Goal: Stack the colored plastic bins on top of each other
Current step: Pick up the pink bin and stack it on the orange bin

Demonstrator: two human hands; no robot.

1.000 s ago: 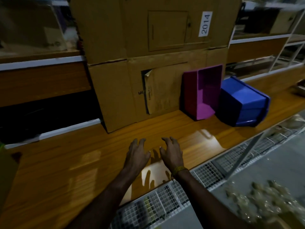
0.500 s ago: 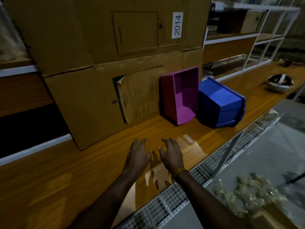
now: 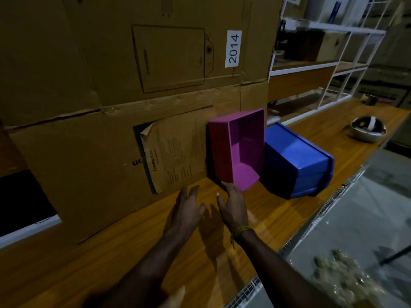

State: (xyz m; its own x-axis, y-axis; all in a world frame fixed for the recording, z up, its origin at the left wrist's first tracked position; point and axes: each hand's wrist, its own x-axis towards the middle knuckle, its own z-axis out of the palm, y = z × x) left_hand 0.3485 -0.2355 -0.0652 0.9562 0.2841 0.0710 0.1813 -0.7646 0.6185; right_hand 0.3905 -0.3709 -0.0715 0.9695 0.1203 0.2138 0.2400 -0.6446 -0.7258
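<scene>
both hands reaching closer to the bins than a moment ago, right hand (image 3: 233, 205) now nearly touching the pink bin (image 3: 239, 147), left hand (image 3: 189, 207) just beside it, farther off. fingers (image 3: 224, 188) of both spread, gripping nothing. pink bin standing on end against the cardboard box (image 3: 111, 107), long axis upright, mouth facing outward. blue bin (image 3: 293, 161) tipped beside it on the surface (image 3: 289, 218), rim pointing down toward the front edge.
</scene>
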